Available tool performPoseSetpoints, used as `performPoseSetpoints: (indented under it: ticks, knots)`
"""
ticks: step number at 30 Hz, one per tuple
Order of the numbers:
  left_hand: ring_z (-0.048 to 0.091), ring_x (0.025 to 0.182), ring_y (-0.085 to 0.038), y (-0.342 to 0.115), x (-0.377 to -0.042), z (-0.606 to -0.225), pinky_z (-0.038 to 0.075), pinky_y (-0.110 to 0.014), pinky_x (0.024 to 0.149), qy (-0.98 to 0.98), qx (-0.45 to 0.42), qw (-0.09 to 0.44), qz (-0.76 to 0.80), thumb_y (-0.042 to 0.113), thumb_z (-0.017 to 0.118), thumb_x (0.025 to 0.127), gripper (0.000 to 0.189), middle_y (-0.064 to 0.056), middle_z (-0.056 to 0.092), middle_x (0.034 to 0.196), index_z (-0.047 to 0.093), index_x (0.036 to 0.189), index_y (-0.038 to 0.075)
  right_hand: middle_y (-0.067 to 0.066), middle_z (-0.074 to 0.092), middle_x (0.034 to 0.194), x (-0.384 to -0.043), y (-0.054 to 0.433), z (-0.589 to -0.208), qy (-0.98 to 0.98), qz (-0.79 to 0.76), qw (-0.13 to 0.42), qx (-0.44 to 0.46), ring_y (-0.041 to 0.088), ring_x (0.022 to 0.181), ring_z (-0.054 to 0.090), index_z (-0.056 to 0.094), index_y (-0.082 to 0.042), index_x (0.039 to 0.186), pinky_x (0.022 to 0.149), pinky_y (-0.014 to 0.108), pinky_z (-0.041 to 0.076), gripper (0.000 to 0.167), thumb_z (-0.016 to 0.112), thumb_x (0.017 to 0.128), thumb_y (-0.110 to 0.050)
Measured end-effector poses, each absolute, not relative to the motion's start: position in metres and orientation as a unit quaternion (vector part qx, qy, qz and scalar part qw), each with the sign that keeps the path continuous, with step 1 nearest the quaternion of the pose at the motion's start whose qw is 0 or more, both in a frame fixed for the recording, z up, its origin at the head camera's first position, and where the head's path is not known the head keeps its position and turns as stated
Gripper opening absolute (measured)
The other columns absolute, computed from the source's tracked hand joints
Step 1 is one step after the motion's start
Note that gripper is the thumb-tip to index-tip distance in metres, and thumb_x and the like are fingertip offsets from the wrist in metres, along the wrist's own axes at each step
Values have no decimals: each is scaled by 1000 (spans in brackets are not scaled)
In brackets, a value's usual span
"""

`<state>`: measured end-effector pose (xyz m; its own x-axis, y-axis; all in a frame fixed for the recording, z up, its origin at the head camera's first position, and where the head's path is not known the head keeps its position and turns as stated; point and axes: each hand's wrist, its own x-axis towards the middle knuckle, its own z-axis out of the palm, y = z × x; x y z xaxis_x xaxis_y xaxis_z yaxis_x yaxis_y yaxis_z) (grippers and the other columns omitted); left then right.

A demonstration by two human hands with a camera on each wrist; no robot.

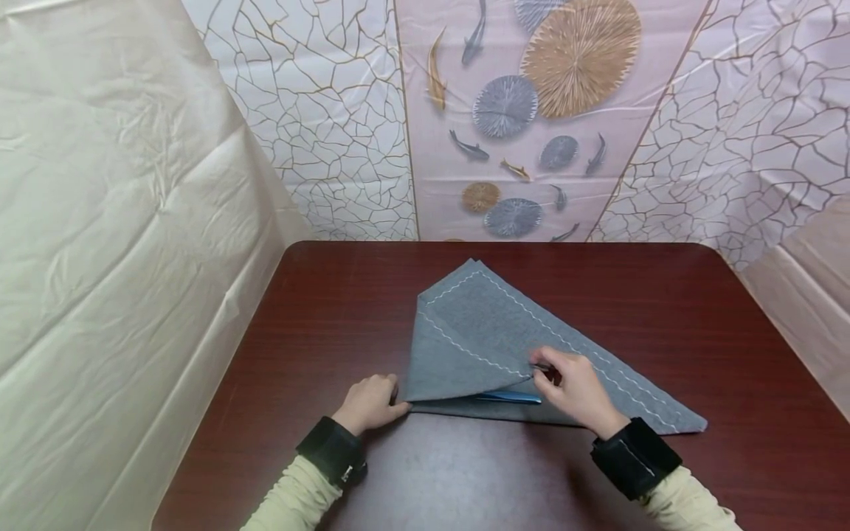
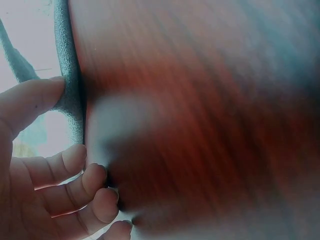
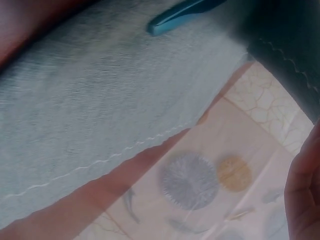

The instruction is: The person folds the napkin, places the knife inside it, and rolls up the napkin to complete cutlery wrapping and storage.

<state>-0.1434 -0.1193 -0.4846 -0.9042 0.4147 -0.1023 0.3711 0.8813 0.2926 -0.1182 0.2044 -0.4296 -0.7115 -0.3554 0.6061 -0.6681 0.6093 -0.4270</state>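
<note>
A grey cloth [image 1: 485, 324] with white wavy stitching lies folded on the table, its long point toward the right. My right hand [image 1: 574, 387] pinches the corner of its upper flap between thumb and fingers, a little above the lower layer. Under the flap a slim, shiny blue stick-like thing [image 1: 511, 397] rests on the lower layer; its left part is hidden. The blue end [image 3: 172, 22] also shows in the right wrist view. At the cloth's near left corner, my left hand [image 1: 372, 402] holds the edge between thumb and forefinger, the other fingers curled.
The dark red-brown wooden table [image 1: 332, 317] has rounded far corners. Behind it hangs a patterned sheet [image 1: 332, 110] with gold crackle lines, discs and fish. A cream sheet [image 1: 119, 221] hangs along the left side.
</note>
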Motion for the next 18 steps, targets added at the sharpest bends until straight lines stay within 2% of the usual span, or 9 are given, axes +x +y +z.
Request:
performPoseSetpoints:
  ticks: [18]
  knots:
    - [40, 49, -11, -118, -145, -489, 33, -28, 44, 967, 208, 71, 131, 39, 67, 78, 35, 3, 41, 59, 45, 70, 14, -10, 53, 66, -111, 221, -451, -884, 309, 225, 268, -2, 54, 42, 58, -8, 79, 48, 17, 36, 20, 61, 67, 7]
